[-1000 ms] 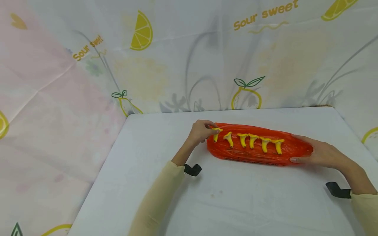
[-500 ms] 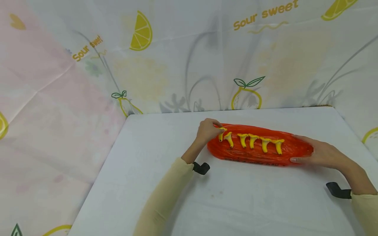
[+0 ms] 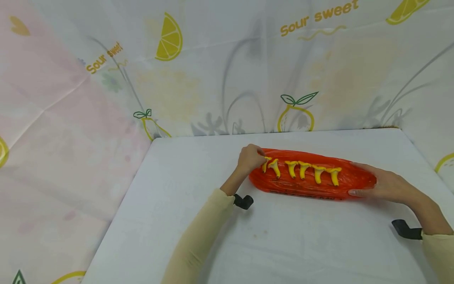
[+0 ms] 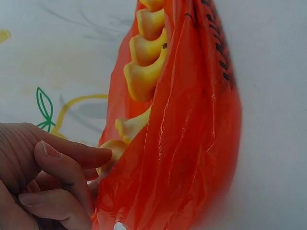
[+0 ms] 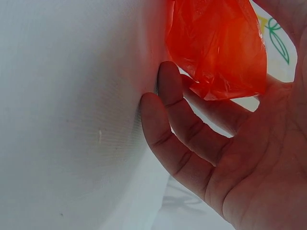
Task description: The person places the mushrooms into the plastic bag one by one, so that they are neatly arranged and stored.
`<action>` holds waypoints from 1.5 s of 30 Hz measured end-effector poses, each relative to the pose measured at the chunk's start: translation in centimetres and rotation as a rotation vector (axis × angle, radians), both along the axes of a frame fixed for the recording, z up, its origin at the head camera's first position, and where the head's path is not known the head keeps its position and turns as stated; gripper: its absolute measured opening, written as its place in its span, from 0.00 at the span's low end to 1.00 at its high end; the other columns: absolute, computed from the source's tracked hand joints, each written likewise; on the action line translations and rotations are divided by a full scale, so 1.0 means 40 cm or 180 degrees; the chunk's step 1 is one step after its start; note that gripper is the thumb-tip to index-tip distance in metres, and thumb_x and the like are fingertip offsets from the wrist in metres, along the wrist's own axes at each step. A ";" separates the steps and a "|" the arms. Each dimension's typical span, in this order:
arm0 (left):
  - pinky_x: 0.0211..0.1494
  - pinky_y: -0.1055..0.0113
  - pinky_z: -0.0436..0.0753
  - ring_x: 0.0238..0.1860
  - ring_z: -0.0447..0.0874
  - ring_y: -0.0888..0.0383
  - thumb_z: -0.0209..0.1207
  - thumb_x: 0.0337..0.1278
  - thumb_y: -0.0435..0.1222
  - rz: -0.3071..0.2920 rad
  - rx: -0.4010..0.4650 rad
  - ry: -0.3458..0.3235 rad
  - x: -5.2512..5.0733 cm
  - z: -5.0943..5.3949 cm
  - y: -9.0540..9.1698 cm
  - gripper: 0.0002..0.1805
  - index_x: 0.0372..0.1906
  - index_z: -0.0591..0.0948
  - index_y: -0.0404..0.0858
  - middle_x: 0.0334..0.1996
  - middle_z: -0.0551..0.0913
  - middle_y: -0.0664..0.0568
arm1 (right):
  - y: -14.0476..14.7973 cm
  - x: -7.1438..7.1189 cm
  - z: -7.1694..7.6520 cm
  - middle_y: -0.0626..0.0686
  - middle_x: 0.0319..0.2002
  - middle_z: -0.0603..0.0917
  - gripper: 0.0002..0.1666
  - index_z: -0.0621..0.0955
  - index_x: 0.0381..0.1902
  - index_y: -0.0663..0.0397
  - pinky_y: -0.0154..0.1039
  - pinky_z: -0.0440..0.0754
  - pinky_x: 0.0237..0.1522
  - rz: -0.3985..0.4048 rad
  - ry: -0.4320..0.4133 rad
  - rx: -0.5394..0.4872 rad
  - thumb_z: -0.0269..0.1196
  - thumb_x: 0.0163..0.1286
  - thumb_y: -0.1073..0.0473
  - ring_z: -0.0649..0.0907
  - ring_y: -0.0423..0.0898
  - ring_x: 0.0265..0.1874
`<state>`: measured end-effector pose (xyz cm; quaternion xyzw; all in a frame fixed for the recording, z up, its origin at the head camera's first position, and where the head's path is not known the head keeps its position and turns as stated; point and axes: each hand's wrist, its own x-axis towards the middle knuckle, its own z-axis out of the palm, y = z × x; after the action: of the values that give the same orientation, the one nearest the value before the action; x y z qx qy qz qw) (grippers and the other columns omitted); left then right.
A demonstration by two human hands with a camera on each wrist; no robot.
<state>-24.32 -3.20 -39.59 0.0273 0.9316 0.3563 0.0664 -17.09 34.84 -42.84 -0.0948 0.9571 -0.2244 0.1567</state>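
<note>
A long bundle in a red plastic bag [image 3: 305, 189] lies across the white table, black print along its near side. Several yellow trumpet-shaped mushrooms [image 3: 304, 169], of chanterelle form, lie in a row on top. At the bundle's left end, my left hand [image 3: 250, 157] pinches the leftmost mushroom [image 4: 111, 155], partly hidden by the fingers in the head view; the mushroom touches the red plastic. My right hand [image 3: 388, 183] holds the bundle's right end, thumb on the near side, fingers on the far side. From the right wrist, fingers [image 5: 158, 120] curve beneath the crumpled red end.
The white table [image 3: 198, 173] extends to the left and in front of the bundle. A lemon-printed cloth [image 3: 220, 79] hangs behind the table and along its left. Black camera mounts [image 3: 244, 202] stick out from both wrists.
My left hand has moved slightly right with the leftmost mushroom, then down a little, bringing it close beside its neighbour. My right hand and the red bundle have stayed in place.
</note>
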 end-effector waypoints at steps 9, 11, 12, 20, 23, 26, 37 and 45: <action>0.22 0.72 0.75 0.20 0.75 0.60 0.66 0.56 0.34 0.0088 0.0225 -0.0249 0.001 -0.002 0.001 0.07 0.39 0.87 0.35 0.27 0.82 0.51 | -0.001 0.002 -0.004 0.78 0.63 0.62 0.62 0.57 0.74 0.62 0.72 0.74 0.43 -0.0011 -0.0015 -0.0030 0.68 0.55 0.31 0.63 0.76 0.56; 0.20 0.71 0.73 0.19 0.73 0.60 0.66 0.56 0.34 0.0108 0.0268 -0.0327 0.001 0.000 0.002 0.07 0.39 0.87 0.35 0.24 0.81 0.51 | -0.001 0.002 -0.001 0.78 0.63 0.62 0.61 0.57 0.74 0.62 0.72 0.74 0.43 -0.0001 -0.0006 -0.0025 0.68 0.56 0.32 0.63 0.76 0.56; 0.19 0.71 0.72 0.18 0.72 0.59 0.66 0.56 0.35 0.0111 0.0278 -0.0367 0.001 0.001 0.003 0.07 0.39 0.87 0.36 0.23 0.80 0.51 | -0.002 0.003 0.001 0.78 0.63 0.62 0.61 0.58 0.74 0.62 0.72 0.74 0.43 0.0003 0.0000 -0.0021 0.68 0.56 0.33 0.63 0.76 0.56; 0.18 0.71 0.70 0.16 0.69 0.60 0.67 0.56 0.36 0.0122 0.0438 -0.0574 0.001 0.002 0.011 0.09 0.40 0.87 0.38 0.15 0.74 0.52 | -0.005 0.005 0.007 0.79 0.62 0.62 0.59 0.58 0.74 0.62 0.71 0.74 0.43 0.0013 -0.0017 0.0005 0.68 0.58 0.34 0.64 0.76 0.55; 0.19 0.70 0.71 0.16 0.70 0.60 0.68 0.55 0.37 0.0127 0.0524 -0.0631 0.000 -0.003 0.018 0.09 0.40 0.87 0.38 0.15 0.74 0.53 | -0.005 0.006 0.007 0.79 0.62 0.62 0.59 0.58 0.74 0.62 0.72 0.74 0.44 0.0008 -0.0018 0.0002 0.68 0.58 0.34 0.64 0.76 0.55; 0.20 0.70 0.72 0.18 0.72 0.59 0.67 0.56 0.37 0.0123 0.0575 -0.0674 0.001 -0.008 0.025 0.08 0.40 0.87 0.39 0.15 0.75 0.53 | -0.005 0.006 0.005 0.79 0.62 0.62 0.59 0.57 0.74 0.63 0.72 0.73 0.44 0.0003 -0.0017 0.0001 0.68 0.58 0.34 0.63 0.76 0.55; 0.19 0.72 0.72 0.15 0.71 0.59 0.66 0.58 0.36 0.0099 0.0480 -0.0705 0.002 -0.006 0.025 0.10 0.44 0.86 0.37 0.14 0.74 0.52 | -0.004 0.004 0.005 0.79 0.62 0.62 0.60 0.57 0.74 0.62 0.71 0.74 0.43 0.0011 0.0021 -0.0003 0.68 0.57 0.33 0.64 0.76 0.55; 0.18 0.71 0.71 0.13 0.68 0.60 0.67 0.58 0.38 -0.0066 0.0470 -0.0684 0.002 -0.008 0.004 0.14 0.48 0.85 0.38 0.13 0.72 0.52 | -0.003 0.003 0.007 0.79 0.62 0.62 0.60 0.57 0.74 0.63 0.72 0.74 0.43 0.0003 -0.0003 0.0005 0.68 0.57 0.33 0.63 0.76 0.55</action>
<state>-24.22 -3.04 -39.92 0.0035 0.8900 0.4241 0.1673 -16.95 34.70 -42.54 -0.0950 0.9572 -0.2237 0.1574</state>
